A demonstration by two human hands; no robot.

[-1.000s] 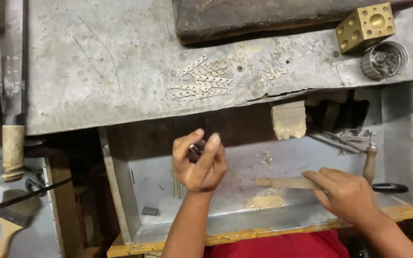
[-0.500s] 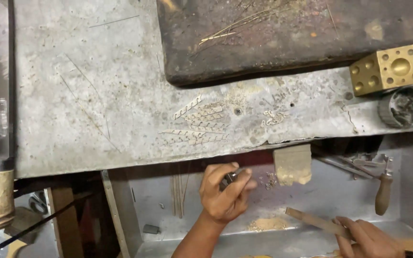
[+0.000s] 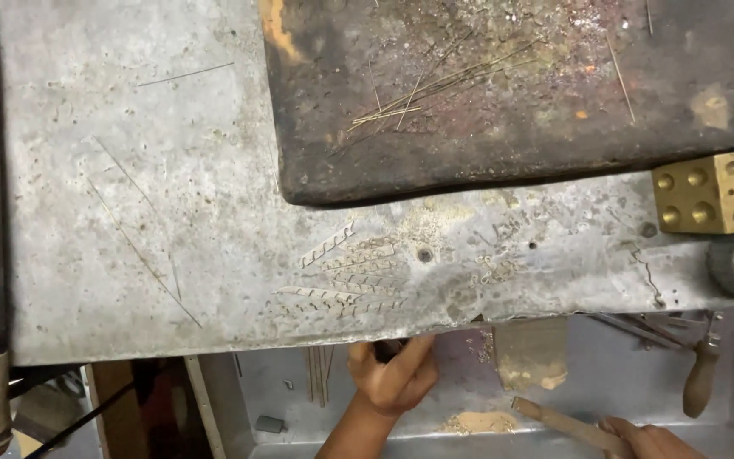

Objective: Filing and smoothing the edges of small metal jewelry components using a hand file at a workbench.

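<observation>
1. Head view looks straight down on a grey, pitted metal counter [image 3: 129, 212] and, below its front edge, a metal tray drawer [image 3: 299, 399].
2. The left hand [image 3: 392, 374] sits at about 6 o'clock in the picture, just under the counter's edge. Its fingers are curled narrow around a small dark object [image 3: 388, 347] that peeks out at the top of the fist; what the object is cannot be told.
3. The right hand [image 3: 647, 442] shows only partly at about 5 o'clock, cut off by the lower border. It grips the near end of a flat file [image 3: 558, 421], which slants up towards 10 o'clock from the hand.
4. A small heap of tan filings [image 3: 477, 422] lies on the drawer floor between the two hands, just beside the file's tip.
5. A wooden bench pin [image 3: 530, 353] juts down from the counter's edge, at 2 o'clock from the left hand.
6. On the counter directly above the left hand, at 12 o'clock, lie several short twisted wire strips [image 3: 346, 276].
7. A dark charred block [image 3: 511, 102] fills the upper right, with thin wires [image 3: 418, 98] scattered on it.
8. A brass dapping block [image 3: 715, 191] stands at 3 o'clock at the right border.
9. A wooden-handled tool [image 3: 700, 374] lies in the drawer, at 1 o'clock from the right hand.
</observation>
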